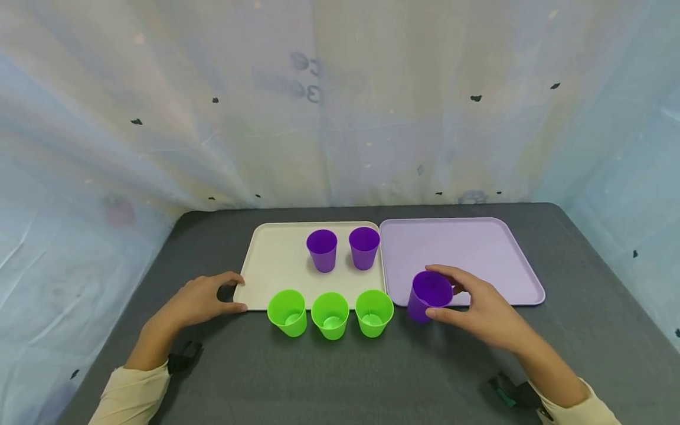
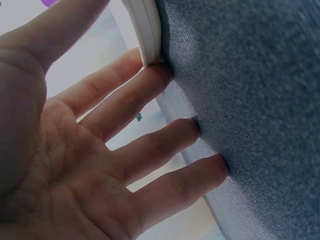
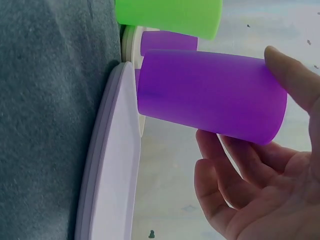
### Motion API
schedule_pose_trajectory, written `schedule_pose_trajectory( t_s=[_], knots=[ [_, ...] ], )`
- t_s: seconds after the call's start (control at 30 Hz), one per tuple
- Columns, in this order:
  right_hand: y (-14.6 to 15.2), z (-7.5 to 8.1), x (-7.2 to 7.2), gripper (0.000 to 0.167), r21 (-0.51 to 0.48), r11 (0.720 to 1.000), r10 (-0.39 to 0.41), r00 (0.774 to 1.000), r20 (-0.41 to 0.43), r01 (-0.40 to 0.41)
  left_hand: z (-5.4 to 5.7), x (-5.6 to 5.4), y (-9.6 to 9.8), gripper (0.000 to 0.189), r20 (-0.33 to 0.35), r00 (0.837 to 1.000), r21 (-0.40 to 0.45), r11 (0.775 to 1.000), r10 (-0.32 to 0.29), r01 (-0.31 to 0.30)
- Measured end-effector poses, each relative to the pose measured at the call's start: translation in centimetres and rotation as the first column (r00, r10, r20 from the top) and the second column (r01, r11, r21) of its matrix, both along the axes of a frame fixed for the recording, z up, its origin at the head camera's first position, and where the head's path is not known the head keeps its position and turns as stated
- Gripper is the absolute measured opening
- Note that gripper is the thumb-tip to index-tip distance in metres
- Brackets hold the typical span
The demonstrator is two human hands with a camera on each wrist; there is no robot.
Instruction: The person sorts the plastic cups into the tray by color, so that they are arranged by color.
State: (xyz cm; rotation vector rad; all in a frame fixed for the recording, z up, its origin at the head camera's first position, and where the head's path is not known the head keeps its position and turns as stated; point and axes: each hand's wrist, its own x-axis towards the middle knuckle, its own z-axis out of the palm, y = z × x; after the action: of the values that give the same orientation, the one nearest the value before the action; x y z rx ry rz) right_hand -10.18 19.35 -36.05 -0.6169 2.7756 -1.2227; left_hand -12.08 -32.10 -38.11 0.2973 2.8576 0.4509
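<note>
With thumb and fingers, my right hand (image 1: 483, 307) grips a purple cup (image 1: 419, 300) at the front left corner of the lilac tray (image 1: 451, 248). In the right wrist view this purple cup (image 3: 210, 95) appears slightly raised off the table. At the left edge of the cream tray (image 1: 281, 254), my left hand (image 1: 193, 300) touches the tray with extended fingers. The left wrist view shows its fingertips (image 2: 212, 167) on the cloth and against the tray rim (image 2: 150, 40). Two purple cups (image 1: 322, 251) (image 1: 364, 248) stand upright on the cream tray's back right part.
Three green cups (image 1: 287, 313) (image 1: 330, 316) (image 1: 374, 313) stand in a row along the cream tray's front edge. Both trays lie side by side on a dark grey cloth-covered table (image 1: 319, 383). A pale plastic sheet (image 1: 340, 118) hangs behind and at both sides.
</note>
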Motion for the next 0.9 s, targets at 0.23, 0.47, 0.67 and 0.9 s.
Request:
schedule_pose_trajectory(
  t_s=[0.23, 0.47, 0.67, 0.9],
  knots=[
    [0.0, 0.0, -0.3, 0.064, 0.002, 1.000, -0.010, 1.000, -0.009, 0.010, -0.1, 0.0, 0.0, 0.067, -0.008, 1.000, -0.022, 0.999, 0.027, -0.027],
    [0.3, -0.1, -0.4, 0.066, 0.051, 0.999, -0.016, 0.999, -0.035, 0.017, -0.4, 0.0, 0.3, 0.065, -0.028, 0.999, -0.007, 0.999, 0.039, -0.039],
    [0.1, 0.0, -0.6, 0.066, 0.072, 0.997, 0.013, 0.998, -0.062, -0.008, -0.7, -0.1, 0.2, 0.065, -0.032, 0.998, -0.013, 0.999, 0.047, -0.048],
    [-0.7, 0.3, -1.0, 0.068, 0.118, 0.993, 0.031, 0.996, -0.083, -0.021, -0.6, -0.1, 0.1, 0.065, -0.028, 0.999, -0.009, 0.999, 0.034, -0.034]
  ],
)
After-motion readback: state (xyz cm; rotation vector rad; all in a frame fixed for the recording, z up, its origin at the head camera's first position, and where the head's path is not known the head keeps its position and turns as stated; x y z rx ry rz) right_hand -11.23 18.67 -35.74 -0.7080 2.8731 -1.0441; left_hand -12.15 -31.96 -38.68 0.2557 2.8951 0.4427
